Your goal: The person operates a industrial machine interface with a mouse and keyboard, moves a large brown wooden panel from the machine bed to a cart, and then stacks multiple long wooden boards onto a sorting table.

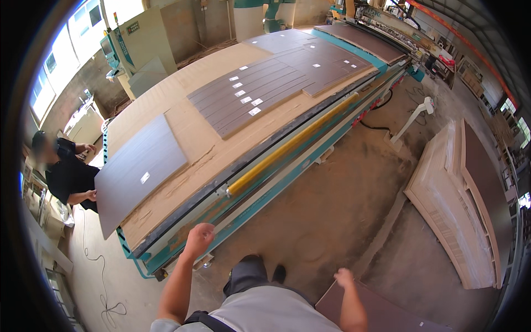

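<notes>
Dusty brown-grey concrete floor (pixel 310 205) is stretching beneath the left hand (pixel 200 239) and right hand (pixel 344 278), both curling, grips unclear, while the flat brown panel (pixel 381 310) at lower right is probably calling for two-handed edge support.

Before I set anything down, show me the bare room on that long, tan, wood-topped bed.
Bare: the tan wooden bed between the grey rectangular panel and brown labelled panels, and left of the latter. Crowded: the far end, under packed panels.
</notes>
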Demonstrator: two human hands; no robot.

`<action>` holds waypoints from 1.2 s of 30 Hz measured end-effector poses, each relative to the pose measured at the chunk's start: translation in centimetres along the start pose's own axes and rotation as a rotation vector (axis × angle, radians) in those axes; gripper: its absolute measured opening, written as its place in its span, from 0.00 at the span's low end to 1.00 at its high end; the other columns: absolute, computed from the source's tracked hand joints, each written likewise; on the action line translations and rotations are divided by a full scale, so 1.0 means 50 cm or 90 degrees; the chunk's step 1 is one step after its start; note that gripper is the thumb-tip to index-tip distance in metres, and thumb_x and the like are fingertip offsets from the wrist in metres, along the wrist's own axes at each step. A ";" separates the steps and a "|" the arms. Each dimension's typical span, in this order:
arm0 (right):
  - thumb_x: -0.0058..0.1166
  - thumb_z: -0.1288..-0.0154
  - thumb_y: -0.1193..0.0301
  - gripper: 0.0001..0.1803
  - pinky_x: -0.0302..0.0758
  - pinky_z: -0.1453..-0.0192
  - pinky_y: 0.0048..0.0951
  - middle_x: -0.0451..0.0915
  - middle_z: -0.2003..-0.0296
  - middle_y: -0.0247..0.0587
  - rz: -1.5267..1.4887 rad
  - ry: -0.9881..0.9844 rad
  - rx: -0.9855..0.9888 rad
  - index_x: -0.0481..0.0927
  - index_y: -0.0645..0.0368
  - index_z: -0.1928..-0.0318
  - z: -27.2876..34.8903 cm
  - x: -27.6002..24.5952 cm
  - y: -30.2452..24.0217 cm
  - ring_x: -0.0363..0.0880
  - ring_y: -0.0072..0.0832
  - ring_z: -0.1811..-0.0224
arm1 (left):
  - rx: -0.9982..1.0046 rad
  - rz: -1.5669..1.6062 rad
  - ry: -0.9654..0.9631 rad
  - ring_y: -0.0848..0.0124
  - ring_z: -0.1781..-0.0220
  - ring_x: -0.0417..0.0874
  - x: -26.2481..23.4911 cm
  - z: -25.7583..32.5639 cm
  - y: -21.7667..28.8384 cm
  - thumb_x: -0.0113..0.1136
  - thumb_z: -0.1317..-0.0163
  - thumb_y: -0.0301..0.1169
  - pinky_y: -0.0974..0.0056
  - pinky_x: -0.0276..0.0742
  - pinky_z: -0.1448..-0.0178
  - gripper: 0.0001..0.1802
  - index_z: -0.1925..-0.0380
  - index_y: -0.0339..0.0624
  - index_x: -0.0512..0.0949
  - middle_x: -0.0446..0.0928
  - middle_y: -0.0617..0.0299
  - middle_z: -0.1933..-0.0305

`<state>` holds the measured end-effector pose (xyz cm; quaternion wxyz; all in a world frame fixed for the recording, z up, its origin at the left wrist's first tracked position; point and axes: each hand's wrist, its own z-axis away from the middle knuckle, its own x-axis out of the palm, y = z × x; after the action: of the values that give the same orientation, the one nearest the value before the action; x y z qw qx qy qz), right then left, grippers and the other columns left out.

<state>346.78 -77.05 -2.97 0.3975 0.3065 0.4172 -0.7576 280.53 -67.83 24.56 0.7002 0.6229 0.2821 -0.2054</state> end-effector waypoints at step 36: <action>0.74 0.49 0.45 0.41 0.61 0.24 0.46 0.71 0.46 0.45 0.293 -0.023 -0.891 0.73 0.60 0.45 -1.470 -0.716 -1.518 0.67 0.40 0.36 | -0.299 -0.283 0.180 0.54 0.37 0.75 0.163 -1.211 0.211 0.82 0.59 0.31 0.51 0.71 0.31 0.36 0.45 0.45 0.78 0.77 0.56 0.45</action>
<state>309.16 25.22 20.90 0.6558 0.0483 0.7217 -0.2165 285.01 -6.02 23.32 0.7164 0.3908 0.5445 -0.1939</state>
